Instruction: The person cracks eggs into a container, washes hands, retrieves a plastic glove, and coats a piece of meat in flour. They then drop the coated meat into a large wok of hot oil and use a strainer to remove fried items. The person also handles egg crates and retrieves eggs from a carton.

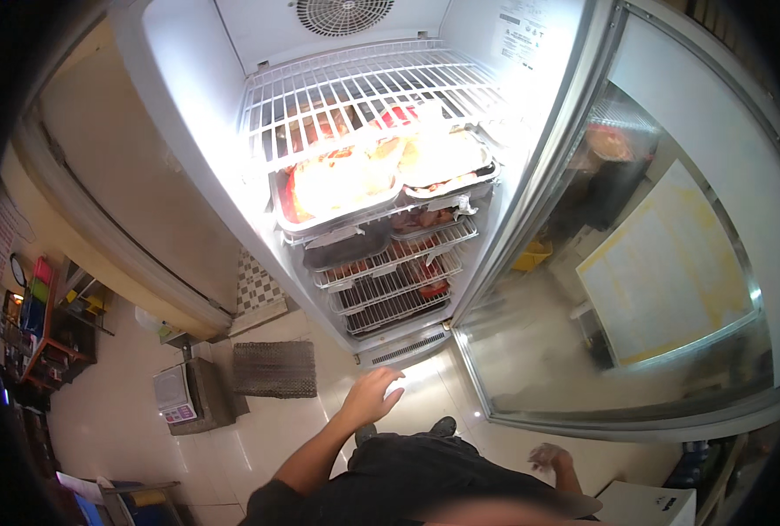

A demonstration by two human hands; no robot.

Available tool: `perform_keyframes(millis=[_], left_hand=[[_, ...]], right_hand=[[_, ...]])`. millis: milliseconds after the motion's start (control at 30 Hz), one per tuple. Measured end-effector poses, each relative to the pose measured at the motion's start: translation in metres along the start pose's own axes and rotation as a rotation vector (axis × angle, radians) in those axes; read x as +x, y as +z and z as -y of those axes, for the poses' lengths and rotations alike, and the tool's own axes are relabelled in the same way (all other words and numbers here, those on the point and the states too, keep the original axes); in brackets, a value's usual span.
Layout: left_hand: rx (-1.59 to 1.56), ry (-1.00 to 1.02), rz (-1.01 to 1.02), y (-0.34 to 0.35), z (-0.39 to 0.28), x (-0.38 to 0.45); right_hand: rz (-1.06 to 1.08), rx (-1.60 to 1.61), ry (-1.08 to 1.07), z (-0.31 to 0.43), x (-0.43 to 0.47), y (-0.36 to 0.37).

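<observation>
An upright display refrigerator stands before me, its glass door [561, 315] swung wide to the right. Its top wire shelf [370, 85] holds nothing that I can make out. On the shelf below, two metal trays of what looks like raw meat, the left tray [344, 214] and the right tray [456, 187], are washed out by bright light. Lower wire shelves [396, 256] carry more trays and reddish meat. My left hand [372, 394] hangs in the air below the fridge's base, fingers apart, holding nothing. Low at my right side is my right hand [550, 457], somewhat blurred, its fingers loosely bent with nothing visible in them.
Left of the fridge, a woven mat [275, 369] lies on the tiled floor beside a digital scale [176, 394] on a block-like stand. Further left stands a cluttered shelf [51, 342]. A white box [646, 503] is at the lower right, near my right hand.
</observation>
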State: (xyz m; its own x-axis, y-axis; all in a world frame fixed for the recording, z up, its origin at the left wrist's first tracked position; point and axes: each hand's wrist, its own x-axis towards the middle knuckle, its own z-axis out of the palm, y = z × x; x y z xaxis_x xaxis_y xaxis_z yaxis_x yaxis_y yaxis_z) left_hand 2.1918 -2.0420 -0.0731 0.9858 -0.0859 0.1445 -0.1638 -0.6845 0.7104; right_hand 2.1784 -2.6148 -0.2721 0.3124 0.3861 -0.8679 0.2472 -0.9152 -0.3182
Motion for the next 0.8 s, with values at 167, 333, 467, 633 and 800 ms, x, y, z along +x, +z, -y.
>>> perform_keyframes(millis=[167, 333, 467, 633, 800], left_hand=[[-0.001, -0.241, -0.068, 0.003, -0.005, -0.035], [0.045, -0.278, -0.18, -0.016, -0.008, -0.069], [0.034, -0.401, -0.351, -0.031, 0.006, -0.109], [-0.028, -0.553, -0.554, -0.026, 0.048, -0.181], [-0.157, -0.803, -0.648, 0.007, 0.103, -0.26]], right_hand=[[-0.571, 0.151, -0.163, 0.169, 0.039, -0.154], [-1.266, 0.116, -0.928, 0.341, -0.03, -0.364], [-1.623, -0.506, -0.971, 0.455, -0.078, -0.47], [-1.354, -0.771, -0.555, 0.515, -0.081, -0.543], [-1.185, -0.651, -0.298, 0.531, -0.09, -0.564]])
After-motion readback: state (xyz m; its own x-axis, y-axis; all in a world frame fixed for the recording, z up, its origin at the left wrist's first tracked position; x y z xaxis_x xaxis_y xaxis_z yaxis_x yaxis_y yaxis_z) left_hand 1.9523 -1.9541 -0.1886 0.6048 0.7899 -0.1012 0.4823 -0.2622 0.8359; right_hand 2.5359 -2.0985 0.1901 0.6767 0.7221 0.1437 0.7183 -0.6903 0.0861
